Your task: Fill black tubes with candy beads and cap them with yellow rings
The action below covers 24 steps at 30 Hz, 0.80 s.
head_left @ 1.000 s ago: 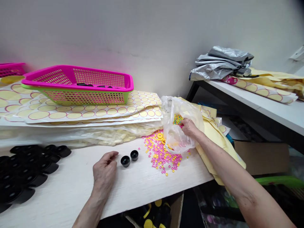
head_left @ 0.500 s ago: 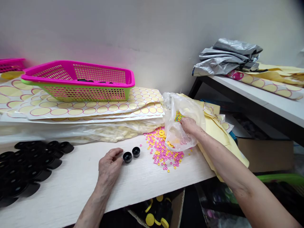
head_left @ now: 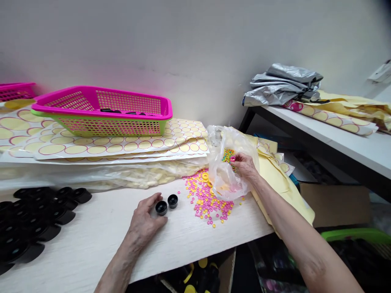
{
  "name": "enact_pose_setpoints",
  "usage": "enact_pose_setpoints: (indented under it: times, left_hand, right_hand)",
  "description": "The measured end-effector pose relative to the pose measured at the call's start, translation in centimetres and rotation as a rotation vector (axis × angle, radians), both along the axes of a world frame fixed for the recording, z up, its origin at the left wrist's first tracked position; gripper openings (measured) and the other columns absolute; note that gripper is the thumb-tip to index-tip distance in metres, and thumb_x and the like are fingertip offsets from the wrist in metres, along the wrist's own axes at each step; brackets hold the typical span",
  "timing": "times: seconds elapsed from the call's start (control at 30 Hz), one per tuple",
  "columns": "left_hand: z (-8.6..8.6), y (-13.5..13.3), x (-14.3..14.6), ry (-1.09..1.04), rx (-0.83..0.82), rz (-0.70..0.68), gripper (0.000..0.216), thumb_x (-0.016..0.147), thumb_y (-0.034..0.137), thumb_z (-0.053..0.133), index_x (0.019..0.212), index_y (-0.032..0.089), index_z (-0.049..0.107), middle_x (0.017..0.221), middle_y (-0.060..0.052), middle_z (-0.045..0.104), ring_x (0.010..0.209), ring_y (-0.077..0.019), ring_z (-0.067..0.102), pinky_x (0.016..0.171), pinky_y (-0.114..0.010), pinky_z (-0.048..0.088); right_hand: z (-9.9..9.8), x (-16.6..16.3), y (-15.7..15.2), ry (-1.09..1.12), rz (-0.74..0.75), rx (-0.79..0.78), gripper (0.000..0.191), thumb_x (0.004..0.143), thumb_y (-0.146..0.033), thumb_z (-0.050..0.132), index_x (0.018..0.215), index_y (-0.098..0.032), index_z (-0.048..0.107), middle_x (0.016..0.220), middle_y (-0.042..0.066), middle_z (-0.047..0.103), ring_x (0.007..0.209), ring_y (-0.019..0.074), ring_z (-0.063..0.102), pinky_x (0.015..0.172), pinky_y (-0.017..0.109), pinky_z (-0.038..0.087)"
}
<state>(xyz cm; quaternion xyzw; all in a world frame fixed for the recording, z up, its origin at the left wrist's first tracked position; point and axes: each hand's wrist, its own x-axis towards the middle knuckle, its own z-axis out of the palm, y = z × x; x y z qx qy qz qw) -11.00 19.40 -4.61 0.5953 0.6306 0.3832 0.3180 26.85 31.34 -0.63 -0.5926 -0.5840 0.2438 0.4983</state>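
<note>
My left hand (head_left: 146,221) rests on the table with thumb and fingers spread around one side of a small round black cap (head_left: 161,208). A second black cap (head_left: 172,200) stands upright just to its right. My right hand (head_left: 246,165) pinches a small pink ring (head_left: 232,159) at the mouth of a clear plastic bag (head_left: 224,185). Multicoloured beads (head_left: 227,155) show inside the bag. Pink and yellow beads (head_left: 210,205) lie scattered in front of it, with a few larger yellow rings (head_left: 205,176) among them.
Many black caps (head_left: 45,230) are grouped at the left. Behind, a pink and green basket (head_left: 104,122) sits on sheets of round stickers (head_left: 146,144). A raised white shelf (head_left: 330,122) with silver bags (head_left: 284,83) stands right. Below the front edge is a cardboard box (head_left: 227,270).
My right hand has drawn back slightly from inside the bag, now with a pink ring in its fingertips. My left thumb and fingers have spread apart beside the nearer cap.
</note>
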Motion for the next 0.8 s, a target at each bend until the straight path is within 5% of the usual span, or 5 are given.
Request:
enact_pose_setpoints:
  times: [0.2, 0.4, 0.53, 0.8]
  left_hand:
    - [0.5, -0.6, 1.0, 0.151, 0.094, -0.002, 0.031, 0.055, 0.030, 0.070, 0.085, 0.022, 0.069, 0.093, -0.002, 0.066, 0.096, -0.0222, 0.057, 0.088, -0.034, 0.046]
    - [0.5, -1.0, 1.4, 0.137, 0.161, 0.022, 0.020, 0.056, 0.023, 0.068, 0.075, 0.021, 0.068, 0.078, 0.000, 0.064, 0.086, -0.0183, 0.055, 0.077, -0.028, 0.045]
    - [0.3, -1.1, 1.4, 0.154, 0.227, -0.010, 0.019, 0.055, 0.017, 0.065, 0.074, 0.021, 0.067, 0.075, 0.000, 0.064, 0.086, -0.0186, 0.053, 0.076, -0.028, 0.043]
    - [-0.5, -0.9, 1.4, 0.162, 0.264, -0.044, 0.021, 0.056, 0.019, 0.065, 0.077, 0.022, 0.069, 0.073, 0.001, 0.066, 0.083, -0.0189, 0.053, 0.078, -0.030, 0.042]
  right_hand:
    - [2.9, -3.5, -3.2, 0.321, 0.129, 0.096, 0.024, 0.053, -0.023, 0.076, 0.071, -0.017, 0.062, 0.067, -0.002, 0.062, 0.062, 0.0105, 0.056, 0.061, 0.025, 0.047]
    - [5.8, -12.3, -9.3, 0.358, 0.514, -0.058, 0.021, 0.063, -0.022, 0.073, 0.083, -0.020, 0.066, 0.076, 0.000, 0.064, 0.070, 0.0130, 0.058, 0.064, 0.028, 0.048]
    - [4.8, -17.1, -11.2, 0.028, 0.694, -0.046, 0.009, 0.074, -0.017, 0.061, 0.082, -0.018, 0.064, 0.077, 0.001, 0.060, 0.071, 0.0127, 0.054, 0.065, 0.027, 0.043]
    - [3.4, -20.6, -10.8, -0.989, 0.731, 0.115, 0.023, 0.078, -0.005, 0.045, 0.086, -0.018, 0.062, 0.086, 0.006, 0.057, 0.084, 0.0185, 0.045, 0.070, 0.029, 0.035]
